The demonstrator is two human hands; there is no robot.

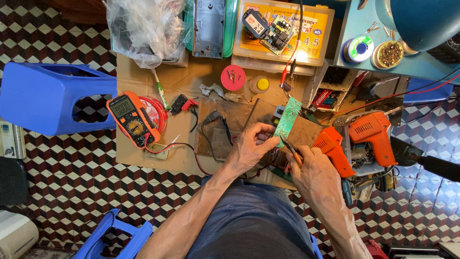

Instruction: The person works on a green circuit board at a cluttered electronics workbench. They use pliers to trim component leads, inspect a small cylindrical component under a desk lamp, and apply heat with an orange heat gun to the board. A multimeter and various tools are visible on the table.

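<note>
Item: work on a circuit board, seen from above the seated person.

Grip, left hand: fingers closed on the lower edge of a green circuit board, thumb on top; the board was held up off the worktop, tilted, its long side running away from the person.

Grip, right hand: closed around the handles of small pliers, orange-handled, tips touching the board's near edge just beside the left thumb.

Step in hand, as judged: a part or lead at the board's lower edge was being gripped or trimmed. Whether the tips had bitten on anything was too small to tell. The next move would call for a steady left hold and a small, exact squeeze at the tips, the board being thin and held only at one end.

The board: narrow, rectangular, light green with paler tracks; parts on it could not be made out.

Around it, outward: a brown cardboard sheet as worktop on a checked tile floor; two orange soldering guns just right of the hands; an orange multimeter to the left, with red and black leads; a red lid holding screws; a solder reel at upper right; a blue plastic stool at far left.
</note>
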